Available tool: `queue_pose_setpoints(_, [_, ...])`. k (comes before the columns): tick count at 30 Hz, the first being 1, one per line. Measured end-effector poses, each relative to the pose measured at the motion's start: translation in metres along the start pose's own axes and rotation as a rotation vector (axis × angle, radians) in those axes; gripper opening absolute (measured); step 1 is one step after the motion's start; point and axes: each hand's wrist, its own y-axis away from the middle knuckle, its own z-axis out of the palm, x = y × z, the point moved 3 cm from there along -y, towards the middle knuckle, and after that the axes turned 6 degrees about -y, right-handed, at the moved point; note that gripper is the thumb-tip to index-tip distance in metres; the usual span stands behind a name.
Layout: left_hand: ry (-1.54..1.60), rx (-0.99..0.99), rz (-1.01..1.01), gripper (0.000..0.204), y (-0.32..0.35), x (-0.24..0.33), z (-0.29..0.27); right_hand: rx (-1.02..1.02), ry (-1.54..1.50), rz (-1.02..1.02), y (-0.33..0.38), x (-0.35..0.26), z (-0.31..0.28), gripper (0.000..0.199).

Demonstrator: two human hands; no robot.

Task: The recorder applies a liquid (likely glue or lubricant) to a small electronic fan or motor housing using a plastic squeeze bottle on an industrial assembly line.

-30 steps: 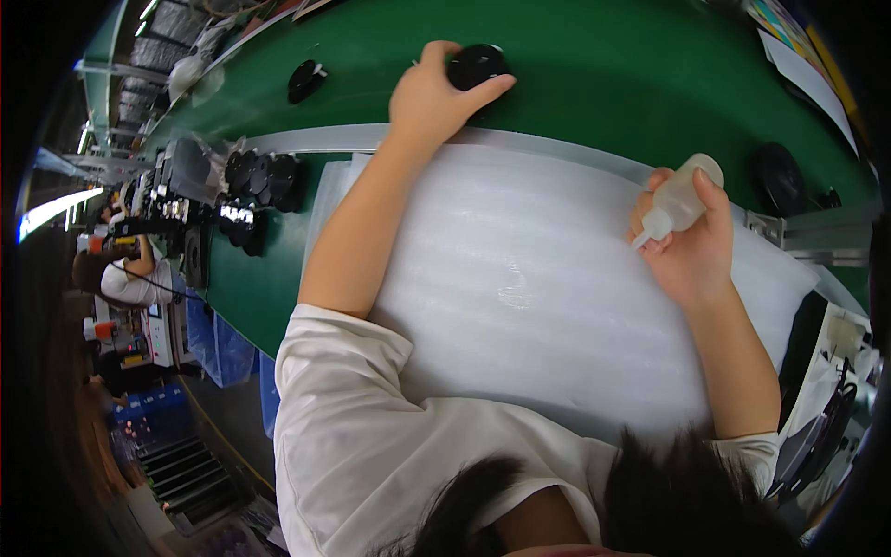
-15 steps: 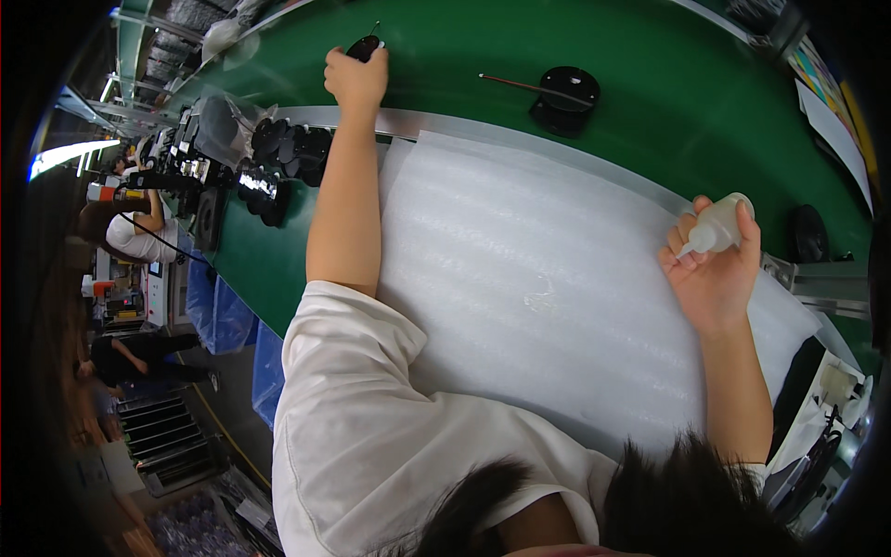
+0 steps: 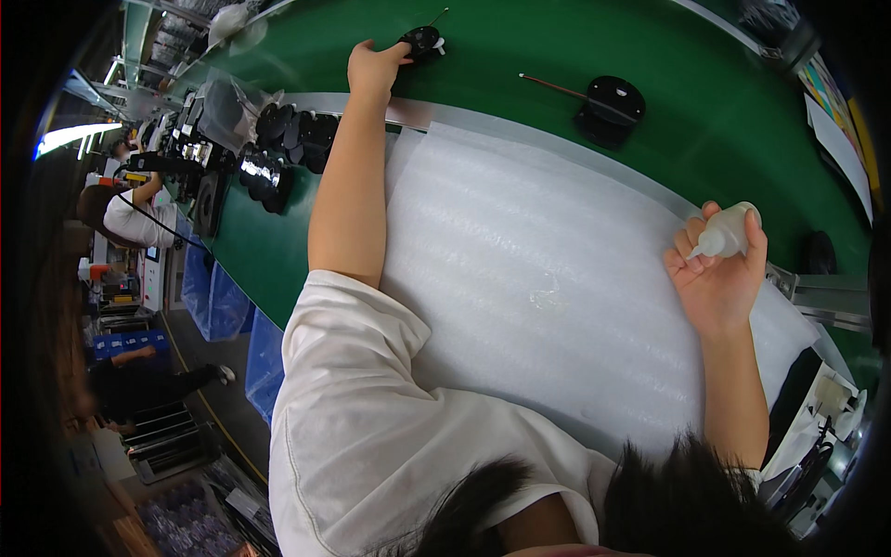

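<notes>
At the far left of the green surface, my left hand (image 3: 374, 70) has its fingers at the left edge of a small, glossy black rounded part (image 3: 423, 40). A thin wire and a small white piece stick out from that part, and the fingers partly hide its near edge. My right hand (image 3: 719, 288) is raised at the right, its fingers wrapped round a translucent white squeeze bottle (image 3: 730, 231). The bottle's nozzle points left and down. Between the hands, farther off, another black rounded part (image 3: 613, 104) lies with a thin lead stretching left.
White foam sheeting (image 3: 557, 306) covers the near work area, beside a green surface (image 3: 520, 46). Several black parts (image 3: 288, 148) cluster at the left. A dark object (image 3: 819, 252) and metal bracket (image 3: 826, 292) stand at the right. Other people are farther left.
My left hand has moved right, and the black part by its fingers has moved right and turned. The other black part has also shifted right. My right hand still holds the bottle.
</notes>
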Motion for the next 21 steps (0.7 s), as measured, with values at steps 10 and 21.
queue_pose_setpoints(10, [-0.140,-0.422,0.148,0.072,0.032,0.037,0.005,0.001,-0.014,0.009,0.000,-0.003,-0.002,0.037])
queue_pose_setpoints(21, [-0.345,-0.359,0.343,0.065,0.061,0.068,0.015,-0.035,-0.070,0.006,-0.002,-0.004,-0.005,0.041])
